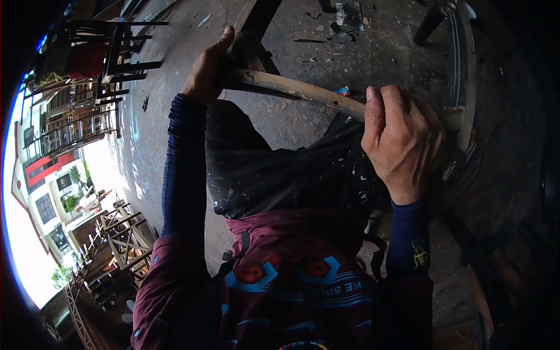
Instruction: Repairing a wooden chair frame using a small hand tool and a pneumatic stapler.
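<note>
A bare wooden rail (303, 90) with a dark hole in it runs across above my knees. Its left end meets a dark wooden leg (255, 26) that slants up and away. A paler curved wooden piece (466, 87) stands at the right, beyond the rail's other end. My right hand (402, 125) is closed over the right part of the rail, knuckles up. My left hand (207, 70) is wrapped at the left end, where rail and leg meet; its thumb points up and its fingers are mostly hidden behind the wood.
On the stained concrete floor (280, 125) lie scraps, a pale square piece (349, 14) and a small blue-and-red item (342, 91). Dark furniture frames (119, 64) stand at the left. More wooden frames (125, 233) are near the bright opening, where a person (90, 200) shows. A dark leg (429, 23) rises far right.
</note>
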`<move>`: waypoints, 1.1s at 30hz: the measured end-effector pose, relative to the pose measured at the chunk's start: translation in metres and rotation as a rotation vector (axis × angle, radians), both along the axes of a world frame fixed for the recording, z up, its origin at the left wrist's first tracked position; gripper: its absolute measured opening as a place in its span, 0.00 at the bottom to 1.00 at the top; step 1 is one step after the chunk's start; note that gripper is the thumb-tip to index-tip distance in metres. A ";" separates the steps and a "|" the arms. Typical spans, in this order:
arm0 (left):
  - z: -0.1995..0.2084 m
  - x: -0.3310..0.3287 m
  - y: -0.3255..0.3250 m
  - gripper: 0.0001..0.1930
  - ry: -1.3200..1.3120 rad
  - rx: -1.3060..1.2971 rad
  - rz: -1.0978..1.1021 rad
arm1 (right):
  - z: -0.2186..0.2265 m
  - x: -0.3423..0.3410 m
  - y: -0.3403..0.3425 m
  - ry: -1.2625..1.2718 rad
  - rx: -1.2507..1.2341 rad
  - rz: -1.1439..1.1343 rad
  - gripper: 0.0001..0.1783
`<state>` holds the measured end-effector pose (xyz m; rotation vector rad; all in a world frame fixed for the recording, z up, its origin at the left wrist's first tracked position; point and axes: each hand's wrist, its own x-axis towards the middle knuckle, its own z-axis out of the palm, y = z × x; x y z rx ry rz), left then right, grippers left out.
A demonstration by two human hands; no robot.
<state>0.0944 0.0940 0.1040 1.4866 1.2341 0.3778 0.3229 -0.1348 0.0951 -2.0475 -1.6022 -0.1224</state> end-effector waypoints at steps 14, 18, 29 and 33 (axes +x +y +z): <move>-0.009 -0.001 0.000 0.45 0.200 0.232 -0.049 | 0.010 0.008 -0.001 0.025 -0.005 -0.044 0.14; -0.017 -0.012 0.004 0.43 0.104 0.171 -0.042 | 0.014 0.003 0.002 -0.012 -0.022 -0.038 0.14; -0.027 -0.003 -0.018 0.41 -0.139 0.202 0.172 | 0.027 0.004 -0.010 0.006 0.017 -0.046 0.13; -0.031 -0.003 -0.002 0.43 -0.107 0.257 0.122 | 0.029 -0.001 -0.004 0.006 0.010 -0.084 0.14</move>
